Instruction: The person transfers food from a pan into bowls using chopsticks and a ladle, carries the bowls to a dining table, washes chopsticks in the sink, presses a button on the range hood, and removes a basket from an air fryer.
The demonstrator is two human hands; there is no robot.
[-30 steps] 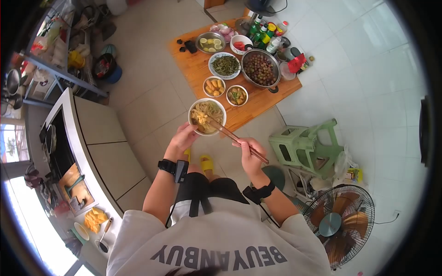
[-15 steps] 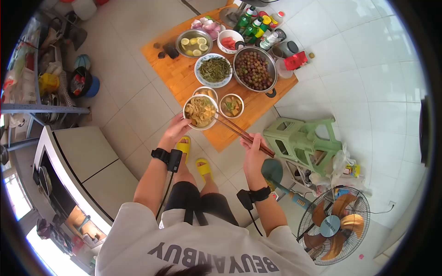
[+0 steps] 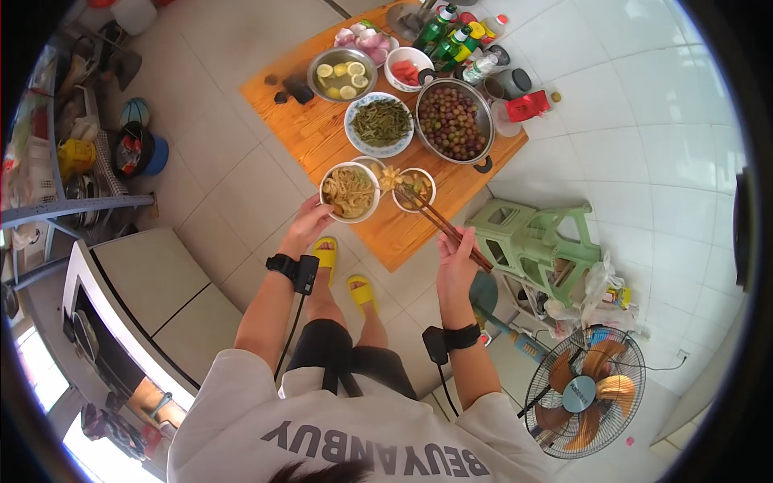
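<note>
My left hand [image 3: 307, 222] is closed on the rim of a white bowl of noodles [image 3: 349, 193], held up near the table's front corner. In my right hand [image 3: 456, 256] is a pair of chopsticks [image 3: 443, 224]. Their tips grip a yellowish piece of food [image 3: 391, 179] between the noodle bowl and a bowl of soup with greens [image 3: 417, 187]. Another small bowl [image 3: 370, 164] stands behind, partly hidden by the noodle bowl and the food.
The wooden table [image 3: 386, 240] also bears a plate of green vegetables [image 3: 378, 125], a pot of grapes [image 3: 456, 121], a basin of lemon slices [image 3: 342, 76] and green bottles [image 3: 433, 29]. Green stools [image 3: 531, 233] and a fan [image 3: 581, 393] stand to the right.
The chopstick tips have left the noodle bowl and moved right, carrying the yellowish food toward the soup bowl. My left hand keeps the noodle bowl in nearly the same place.
</note>
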